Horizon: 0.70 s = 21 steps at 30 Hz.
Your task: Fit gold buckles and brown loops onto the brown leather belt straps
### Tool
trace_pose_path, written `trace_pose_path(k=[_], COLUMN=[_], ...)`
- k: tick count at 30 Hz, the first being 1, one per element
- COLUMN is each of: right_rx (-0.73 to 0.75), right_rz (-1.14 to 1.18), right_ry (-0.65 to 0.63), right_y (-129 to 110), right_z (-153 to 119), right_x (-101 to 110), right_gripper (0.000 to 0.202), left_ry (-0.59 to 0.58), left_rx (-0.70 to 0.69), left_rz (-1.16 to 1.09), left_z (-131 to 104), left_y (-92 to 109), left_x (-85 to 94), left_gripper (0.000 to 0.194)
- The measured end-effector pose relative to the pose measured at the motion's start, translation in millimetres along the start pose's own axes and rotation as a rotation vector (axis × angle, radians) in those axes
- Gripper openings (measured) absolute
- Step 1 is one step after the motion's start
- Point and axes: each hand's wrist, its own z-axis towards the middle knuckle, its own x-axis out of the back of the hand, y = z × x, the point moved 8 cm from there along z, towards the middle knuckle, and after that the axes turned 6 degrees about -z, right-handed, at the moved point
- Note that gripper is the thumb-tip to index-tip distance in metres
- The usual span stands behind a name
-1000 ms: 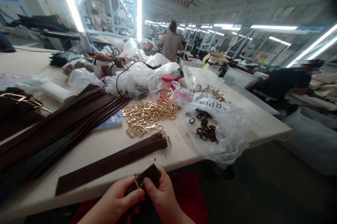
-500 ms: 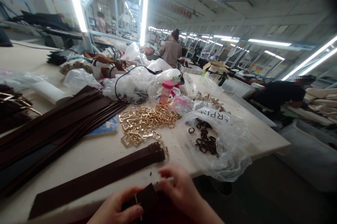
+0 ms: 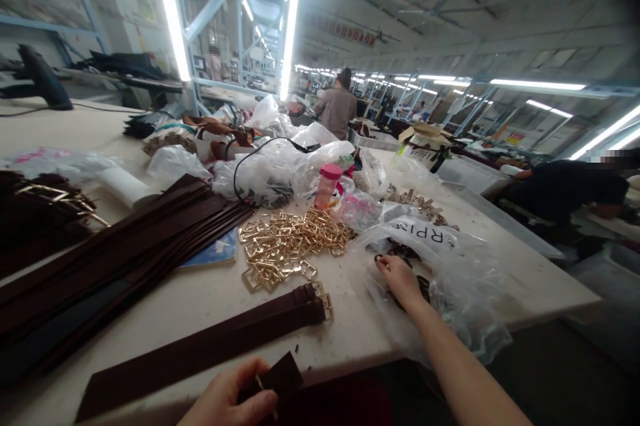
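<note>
At the bottom of the view my left hand (image 3: 233, 394) is closed round the end of a dark brown belt (image 3: 286, 374), with a bit of buckle metal showing by the thumb. My right hand (image 3: 401, 281) reaches over the open clear plastic bag (image 3: 467, 286) and pinches a small dark brown belt loop (image 3: 379, 258). More dark loops (image 3: 424, 287) lie in the bag, partly hidden by this hand. Between the hands and the gold buckles (image 3: 295, 243) rests a short stack of brown belts (image 3: 210, 343) fitted with gold buckles at the right end.
Long brown straps (image 3: 125, 239) cover the table's left side, partly over a blue booklet (image 3: 220, 249). Behind the buckles stand a pink-lidded jar (image 3: 327, 186) and crumpled plastic bags (image 3: 270, 176). The table edge (image 3: 560, 306) runs along the right. Co-workers (image 3: 337, 106) are farther off.
My right hand has moved away from the held belt, forward and right to the bag, and now has a loop between its fingertips. My left hand keeps the belt. The view has shifted slightly.
</note>
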Motion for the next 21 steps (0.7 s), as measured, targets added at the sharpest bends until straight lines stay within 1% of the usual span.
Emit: trace_pose_path(k=[2,4,5,7,8,10,11,13,15,18,21], right_rx=[0.007,0.023,0.036,-0.042,-0.092,-0.182,-0.213,-0.253,-0.256,-0.189,-0.067], right_rz=[0.076,0.221,0.317,0.804,0.956,1.185,1.255,1.344,1.343,1.216,1.049], right_ry=[-0.023,-0.110,-0.176,-0.382,-0.456,-0.557,-0.574,-0.556,-0.511,-0.453,-0.390], right_y=[-11.6,-32.4,-46.2,-74.8,-88.5,-112.6,-121.8,-133.5,-138.3,-139.8,-140.9], right_z=[-22.4,-58.3,-80.3,-128.8,-151.6,-188.1,-200.1,-212.4,-214.9,-214.6,-217.6], right_x=[5.6,-0.1,-7.8,-34.1,-46.8,-68.6,-76.3,-85.2,-87.2,-82.7,-74.5], right_gripper=[0.022,0.031,0.034,0.032,0.030,0.023,0.020,0.019,0.026,0.031,0.031], left_ry=[0.053,0.113,0.131,0.169,0.189,0.244,0.273,0.318,0.335,0.328,0.278], left_rx=[-0.001,-0.006,-0.016,-0.060,-0.093,-0.156,-0.174,-0.191,-0.191,-0.190,-0.210], left_rz=[0.036,0.064,0.073,0.083,0.093,0.141,0.177,0.257,0.338,0.446,0.520], left_z=[-1.6,-3.4,-4.4,-6.6,-7.9,-12.0,-14.6,-20.9,-27.2,-32.6,-31.1], left_y=[7.6,17.3,22.7,33.8,39.1,47.1,49.3,51.2,51.3,50.1,48.8], left_x=[3.9,5.2,3.9,0.6,-0.8,-1.4,-0.8,0.6,1.3,0.2,-5.9], left_gripper=[0.033,0.030,0.029,0.026,0.025,0.023,0.022,0.022,0.020,0.018,0.018])
